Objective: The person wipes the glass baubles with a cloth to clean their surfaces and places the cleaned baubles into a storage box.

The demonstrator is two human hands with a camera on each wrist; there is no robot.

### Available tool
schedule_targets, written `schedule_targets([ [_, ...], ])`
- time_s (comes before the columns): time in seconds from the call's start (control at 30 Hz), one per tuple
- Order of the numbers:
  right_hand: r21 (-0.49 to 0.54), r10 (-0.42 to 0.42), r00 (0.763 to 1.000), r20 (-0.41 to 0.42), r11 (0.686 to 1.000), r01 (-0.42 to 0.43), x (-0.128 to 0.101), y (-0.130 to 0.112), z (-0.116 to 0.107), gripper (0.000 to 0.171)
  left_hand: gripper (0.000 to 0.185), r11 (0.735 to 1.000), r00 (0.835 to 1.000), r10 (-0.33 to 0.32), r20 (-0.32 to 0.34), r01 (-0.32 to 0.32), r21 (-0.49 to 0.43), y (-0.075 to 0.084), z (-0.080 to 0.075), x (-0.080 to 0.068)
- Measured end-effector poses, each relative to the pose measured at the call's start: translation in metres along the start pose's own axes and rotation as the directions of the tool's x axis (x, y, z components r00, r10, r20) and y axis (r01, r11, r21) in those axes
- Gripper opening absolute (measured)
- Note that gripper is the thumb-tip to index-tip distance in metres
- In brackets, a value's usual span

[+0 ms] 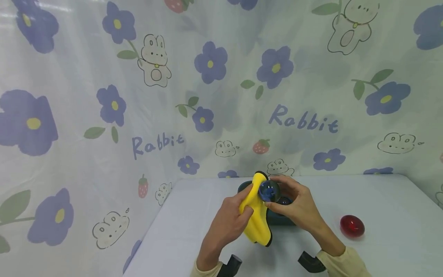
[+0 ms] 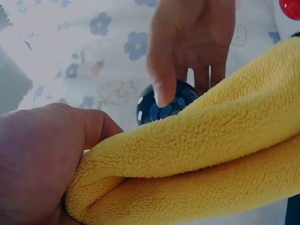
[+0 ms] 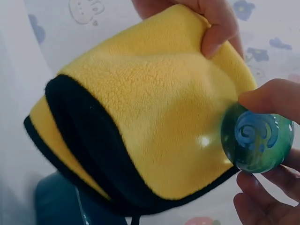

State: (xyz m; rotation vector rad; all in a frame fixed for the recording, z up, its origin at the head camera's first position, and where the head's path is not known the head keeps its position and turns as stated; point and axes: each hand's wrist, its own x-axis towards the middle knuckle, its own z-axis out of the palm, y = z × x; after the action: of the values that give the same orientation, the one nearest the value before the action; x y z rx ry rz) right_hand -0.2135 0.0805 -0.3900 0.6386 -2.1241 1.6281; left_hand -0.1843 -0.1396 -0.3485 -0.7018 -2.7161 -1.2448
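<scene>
My left hand grips a folded yellow cloth with a black edge; in the left wrist view the cloth fills the lower half, with my left hand bunching its end. My right hand pinches a glassy blue-green ball between thumb and fingers and holds it against the cloth. The right wrist view shows the ball pressed to the yellow cloth, its swirl pattern visible. In the left wrist view the ball looks dark blue with pale spots.
A dark teal bowl stands on the white table under my hands. A red egg-shaped object lies to the right of it. A flower-and-rabbit curtain closes the back and left side.
</scene>
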Motion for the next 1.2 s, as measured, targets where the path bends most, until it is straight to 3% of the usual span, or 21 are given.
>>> schedule_targets([
  [0.5, -0.073, 0.133, 0.988, 0.081, 0.989, -0.128, -0.002, 0.003, 0.001, 0.060, 0.057, 1.000, 0.997, 0.014, -0.077, -0.012, 0.020, 0.004, 0.000, -0.004],
  [0.87, -0.101, 0.079, 0.982, 0.170, 0.993, -0.062, -0.004, 0.001, 0.007, 0.063, 0.055, 0.991, 0.989, 0.109, -0.099, -0.101, 0.082, 0.003, 0.001, 0.000],
  [1.2, -0.056, 0.028, 0.975, 0.221, 0.998, -0.016, -0.007, -0.011, 0.008, 0.064, 0.054, 0.990, 0.992, 0.114, -0.049, -0.109, 0.087, -0.007, -0.001, 0.003],
])
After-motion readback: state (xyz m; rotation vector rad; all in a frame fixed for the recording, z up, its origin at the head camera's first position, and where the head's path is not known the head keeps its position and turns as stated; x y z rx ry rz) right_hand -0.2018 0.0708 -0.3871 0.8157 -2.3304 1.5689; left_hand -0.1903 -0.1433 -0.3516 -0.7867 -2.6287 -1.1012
